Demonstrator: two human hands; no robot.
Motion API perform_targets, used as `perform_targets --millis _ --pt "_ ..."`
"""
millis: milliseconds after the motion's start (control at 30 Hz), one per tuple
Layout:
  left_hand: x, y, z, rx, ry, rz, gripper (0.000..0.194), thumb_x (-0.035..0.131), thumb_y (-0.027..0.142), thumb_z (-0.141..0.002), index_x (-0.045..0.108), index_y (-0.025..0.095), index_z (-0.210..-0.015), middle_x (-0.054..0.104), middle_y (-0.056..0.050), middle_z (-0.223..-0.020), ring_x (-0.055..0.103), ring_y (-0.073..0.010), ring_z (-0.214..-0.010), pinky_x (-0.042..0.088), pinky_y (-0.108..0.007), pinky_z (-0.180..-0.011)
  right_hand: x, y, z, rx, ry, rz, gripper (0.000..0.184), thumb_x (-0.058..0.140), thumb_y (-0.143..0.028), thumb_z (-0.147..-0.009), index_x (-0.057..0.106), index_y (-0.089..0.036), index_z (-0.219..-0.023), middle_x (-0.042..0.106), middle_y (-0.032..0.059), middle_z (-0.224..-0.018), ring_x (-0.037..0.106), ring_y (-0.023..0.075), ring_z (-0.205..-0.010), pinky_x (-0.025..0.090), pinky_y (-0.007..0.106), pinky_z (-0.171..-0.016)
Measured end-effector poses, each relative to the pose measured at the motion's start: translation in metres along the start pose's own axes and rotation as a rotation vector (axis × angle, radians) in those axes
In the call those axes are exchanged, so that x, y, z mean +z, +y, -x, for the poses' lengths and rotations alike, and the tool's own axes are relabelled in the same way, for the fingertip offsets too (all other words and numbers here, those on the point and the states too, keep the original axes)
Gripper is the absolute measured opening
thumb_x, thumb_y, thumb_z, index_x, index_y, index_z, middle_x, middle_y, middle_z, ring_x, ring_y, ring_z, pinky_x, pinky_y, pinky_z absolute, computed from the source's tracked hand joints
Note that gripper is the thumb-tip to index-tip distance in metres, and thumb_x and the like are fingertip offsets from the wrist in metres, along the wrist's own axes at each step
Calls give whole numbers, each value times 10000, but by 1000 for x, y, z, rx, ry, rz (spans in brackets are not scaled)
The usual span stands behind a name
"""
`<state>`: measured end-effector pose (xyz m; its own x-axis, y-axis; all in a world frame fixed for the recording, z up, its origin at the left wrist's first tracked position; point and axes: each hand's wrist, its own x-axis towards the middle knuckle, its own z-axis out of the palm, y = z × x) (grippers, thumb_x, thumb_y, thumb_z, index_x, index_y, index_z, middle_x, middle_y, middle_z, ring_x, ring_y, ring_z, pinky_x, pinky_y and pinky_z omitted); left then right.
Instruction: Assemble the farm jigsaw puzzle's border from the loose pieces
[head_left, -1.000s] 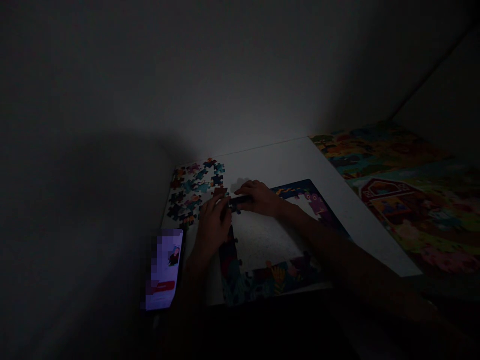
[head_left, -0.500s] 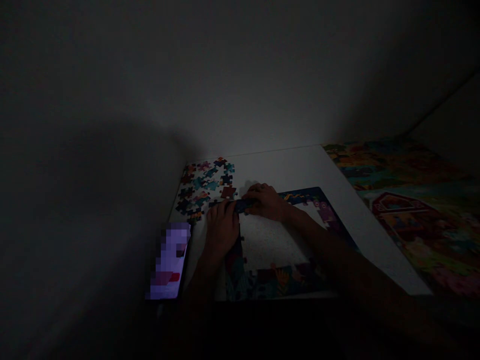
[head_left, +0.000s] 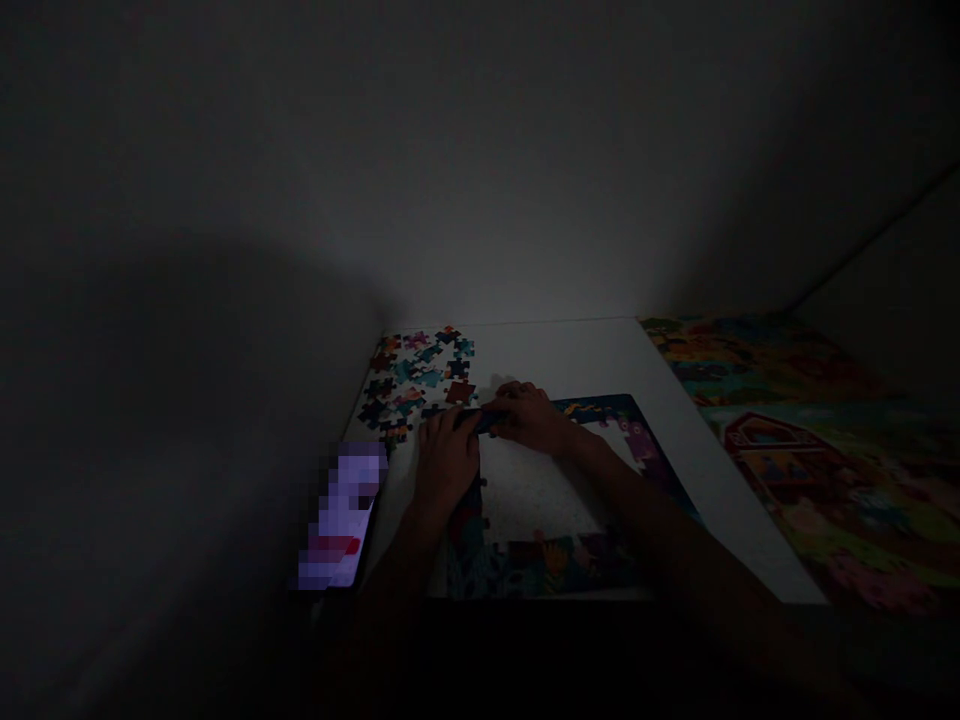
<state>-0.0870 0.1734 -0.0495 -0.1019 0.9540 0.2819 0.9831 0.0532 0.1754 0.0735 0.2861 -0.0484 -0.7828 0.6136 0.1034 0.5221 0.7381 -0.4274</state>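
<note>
A partly assembled jigsaw puzzle (head_left: pixel 517 575) lies on the white table, its border joined into a rectangle of dark sea-coloured pieces around a pale middle. At its far left corner is my left hand (head_left: pixel 448 458), with the fingers bent over the border and the thumb towards the right. Close beside it, my right hand (head_left: pixel 529 418) curls its fingers over the far border strip (head_left: pixel 489 418). Both hands are closed on the border there, almost touching each other. Dimness and the fingers hide the exact pieces beneath them.
Several loose puzzle pieces (head_left: pixel 420 375) are scattered at the far left of the table (head_left: pixel 555 355). A lit phone (head_left: pixel 351 520) with a blurred screen stands at the left edge. To the right lie colourful farm pictures (head_left: pixel 795 470). A pale wall (head_left: pixel 480 200) rises behind.
The view has shifted a little, so the table sits slightly lower. My right hand's fingers have come closer to my left thumb along the far border. Both hands remain on the puzzle.
</note>
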Motion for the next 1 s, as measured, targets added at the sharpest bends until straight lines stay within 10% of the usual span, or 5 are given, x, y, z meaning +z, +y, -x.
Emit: perform_targets --millis 333,467,700,1000 --pt "7 2 -3 93 76 -12 368 460 218 -925 651 148 -1232 598 -152 -1323 541 -316 -1219 314 -542 -1126 -48 0 9 0 16 79 506 578 -460 -928 538 -224 -1374 494 167 -1431 476 309 -1301 405 490 -1030" --pt "15 8 -3 121 82 -43 388 424 245 -947 628 100 -1244 586 -174 -1342 529 -306 -1264 327 -501 -1139 -65 32 80 154 167 112 625 527 -564 -913 491 -200 -1419 444 180 -1481 450 321 -1342 404 506 -1065" --pt "39 38 2 125 55 -76 486 386 266 -952 507 13 -1350 462 -208 -1460 405 -304 -1381 332 -449 -1143 -7 87 216 347 229 221 710 408 -615 -933 317 -233 -1524 340 143 -1555 301 326 -1439 345 551 -1124" --pt "48 44 -44 141 -3 -76 520 325 256 -964 446 -13 -1392 415 -235 -1484 355 -317 -1409 295 -469 -1153 -35 87 179 459 137 250 744 273 -655 -951 270 -199 -1540 314 131 -1571 239 297 -1467 180 543 -1190"
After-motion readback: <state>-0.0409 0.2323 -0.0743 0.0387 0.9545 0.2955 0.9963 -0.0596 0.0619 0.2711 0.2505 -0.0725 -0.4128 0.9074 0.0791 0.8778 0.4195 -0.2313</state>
